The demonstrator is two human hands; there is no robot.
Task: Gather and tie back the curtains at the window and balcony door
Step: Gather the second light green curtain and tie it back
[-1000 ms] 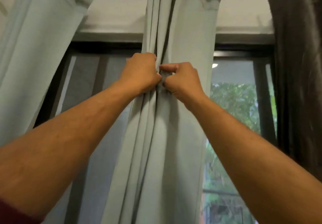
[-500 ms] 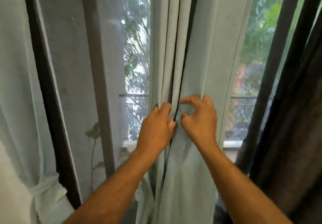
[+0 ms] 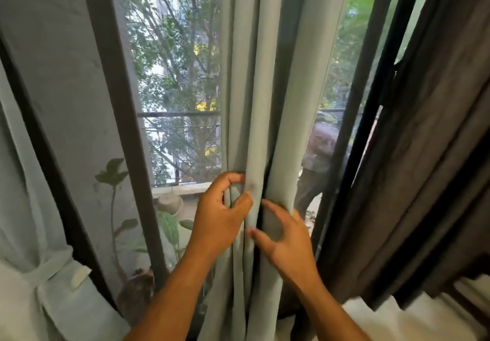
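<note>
A pale green curtain (image 3: 265,89) hangs bunched in folds down the middle of the glass. My left hand (image 3: 220,218) grips its left folds, fingers hooked round the edge and thumb pressing the front. My right hand (image 3: 286,240) curls round the right folds, fingers behind the cloth's right edge and thumb spread across the front. A second pale green curtain (image 3: 31,234) at the far left is bound by a matching tie-back (image 3: 53,274). A dark grey curtain (image 3: 429,155) hangs loose at the right.
Dark door and window frames (image 3: 119,128) run upright either side of the bunched curtain. Outside are a balcony railing (image 3: 180,114), potted plants (image 3: 169,224) and trees. A white surface (image 3: 413,319) lies at the lower right under the dark curtain.
Both hands have slid down the middle curtain from near the rod to about waist height. My right hand has opened wider and shifted to wrap the right folds.
</note>
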